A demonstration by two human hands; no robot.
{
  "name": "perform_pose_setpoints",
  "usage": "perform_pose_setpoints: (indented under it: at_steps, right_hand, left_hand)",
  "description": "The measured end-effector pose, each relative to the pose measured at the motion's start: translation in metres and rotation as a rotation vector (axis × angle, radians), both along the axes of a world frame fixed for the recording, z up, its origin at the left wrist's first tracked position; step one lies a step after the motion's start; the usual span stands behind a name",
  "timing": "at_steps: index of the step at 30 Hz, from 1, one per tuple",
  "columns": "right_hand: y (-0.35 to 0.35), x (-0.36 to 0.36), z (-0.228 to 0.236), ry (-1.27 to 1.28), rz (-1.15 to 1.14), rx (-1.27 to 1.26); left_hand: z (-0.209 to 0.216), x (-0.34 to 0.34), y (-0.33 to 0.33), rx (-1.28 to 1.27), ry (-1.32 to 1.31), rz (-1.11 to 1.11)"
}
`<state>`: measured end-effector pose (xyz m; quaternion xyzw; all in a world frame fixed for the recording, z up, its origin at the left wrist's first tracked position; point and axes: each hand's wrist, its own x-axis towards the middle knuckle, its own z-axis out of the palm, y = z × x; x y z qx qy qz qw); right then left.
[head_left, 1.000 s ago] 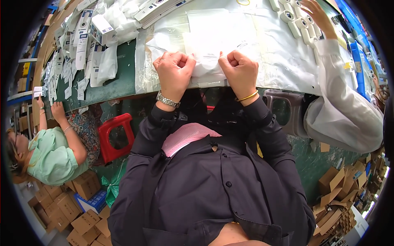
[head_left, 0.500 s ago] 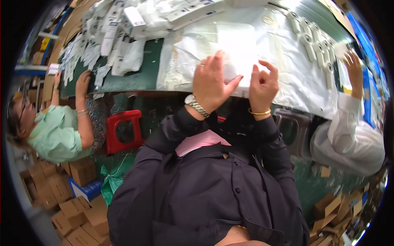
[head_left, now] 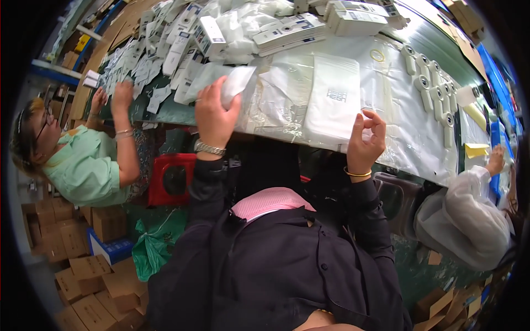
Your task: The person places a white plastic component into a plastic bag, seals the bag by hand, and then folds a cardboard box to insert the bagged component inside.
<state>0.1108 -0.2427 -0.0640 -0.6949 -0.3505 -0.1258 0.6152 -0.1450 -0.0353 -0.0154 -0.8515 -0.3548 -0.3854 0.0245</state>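
My left hand [head_left: 217, 118] has its thumb and fingers around a white translucent pouch [head_left: 238, 84] at the edge of a heap of similar pouches. In front of me lies a flat white plastic bag [head_left: 334, 99] with dark print, apparently on top of others. Beside its near right corner is my right hand [head_left: 366, 142], thumb and fingers curled into a pinch. Whether anything thin is between them is hidden. White sheeting [head_left: 411, 121] covers the table under the bag.
Printed white boxes [head_left: 290, 33] and wrapped pouches pile up at the back left. Several white handheld devices [head_left: 425, 91] stand in rows at the right. A co-worker in green [head_left: 83, 165] sits left; another in white [head_left: 464, 220] sits right. A yellow ring [head_left: 377, 55] lies behind the bag.
My left hand has moved left, from above the bag to the pouch heap, and has taken hold of a pouch. My right hand has shifted slightly; the bag's print is now uncovered.
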Motion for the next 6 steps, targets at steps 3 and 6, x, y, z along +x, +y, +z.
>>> perform_pose_setpoints:
  at_steps: [3,6]
  right_hand:
    - [-0.001,-0.001,0.0,-0.014,-0.047,0.001]
    - [-0.003,-0.002,0.001,0.084,-0.001,0.066]
  left_hand:
    - [-0.021,-0.022,0.018,0.022,0.122,0.03]
    - [-0.048,-0.041,0.047,0.075,0.207,0.146]
